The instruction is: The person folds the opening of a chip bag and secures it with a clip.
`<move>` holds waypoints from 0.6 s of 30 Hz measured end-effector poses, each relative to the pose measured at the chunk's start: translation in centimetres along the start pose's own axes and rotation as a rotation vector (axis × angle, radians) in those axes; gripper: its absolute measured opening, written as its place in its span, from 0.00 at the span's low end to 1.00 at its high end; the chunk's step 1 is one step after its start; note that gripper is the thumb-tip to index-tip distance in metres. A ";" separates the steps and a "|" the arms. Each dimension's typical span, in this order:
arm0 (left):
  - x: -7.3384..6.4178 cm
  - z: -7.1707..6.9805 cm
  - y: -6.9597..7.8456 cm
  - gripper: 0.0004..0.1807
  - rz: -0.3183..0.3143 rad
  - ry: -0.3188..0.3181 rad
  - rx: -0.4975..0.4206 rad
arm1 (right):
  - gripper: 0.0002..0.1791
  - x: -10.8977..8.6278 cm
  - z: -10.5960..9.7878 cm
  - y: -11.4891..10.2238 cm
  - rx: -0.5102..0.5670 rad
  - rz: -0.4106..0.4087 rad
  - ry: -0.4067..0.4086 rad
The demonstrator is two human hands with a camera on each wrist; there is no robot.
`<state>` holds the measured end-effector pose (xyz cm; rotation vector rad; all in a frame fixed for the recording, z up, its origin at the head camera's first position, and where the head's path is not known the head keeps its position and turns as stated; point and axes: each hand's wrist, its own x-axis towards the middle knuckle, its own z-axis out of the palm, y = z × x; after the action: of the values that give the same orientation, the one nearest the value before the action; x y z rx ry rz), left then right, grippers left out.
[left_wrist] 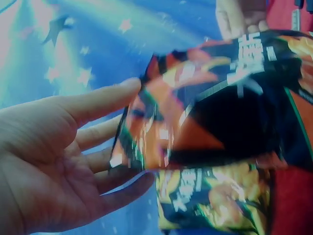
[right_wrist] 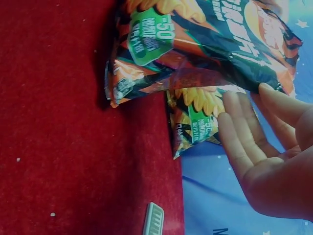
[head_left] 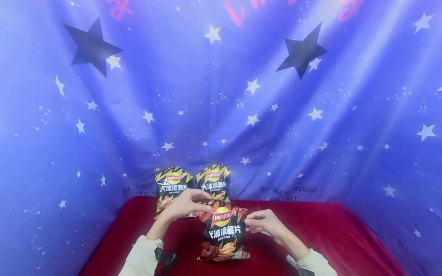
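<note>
An orange-and-black bag of potato chips (head_left: 224,234) stands upright in front of the person, its printed face toward the head camera. The left hand (head_left: 188,203) pinches its upper left corner, with the thumb (left_wrist: 129,88) on the near side and the other fingers behind. At the bag's right edge is the right hand (head_left: 266,224), whose thumb tip (right_wrist: 266,90) touches the wrapper while its other fingers stretch out loosely behind. Two yellow-and-black chip bags stand farther back, a left one (head_left: 164,191) partly covered by the left hand and a right one (head_left: 217,180) overlapped by the orange bag.
Red velvety cloth (head_left: 310,230) covers the table. A blue curtain with stars (head_left: 214,115) hangs behind and at both sides, close to the back bags. Beyond the right hand, a small pale slatted object (right_wrist: 154,220) lies on the cloth.
</note>
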<state>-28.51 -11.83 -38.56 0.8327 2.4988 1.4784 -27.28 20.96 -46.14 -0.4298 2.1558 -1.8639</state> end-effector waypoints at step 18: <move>4.1 2.3 2.4 0.06 0.115 0.039 0.267 | 0.17 0.5 0.7 0.8 -0.100 -0.125 0.182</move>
<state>-30.17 -7.09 -37.03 1.0124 2.7611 1.2167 -27.48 20.25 -47.07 -0.4394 2.4000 -1.9343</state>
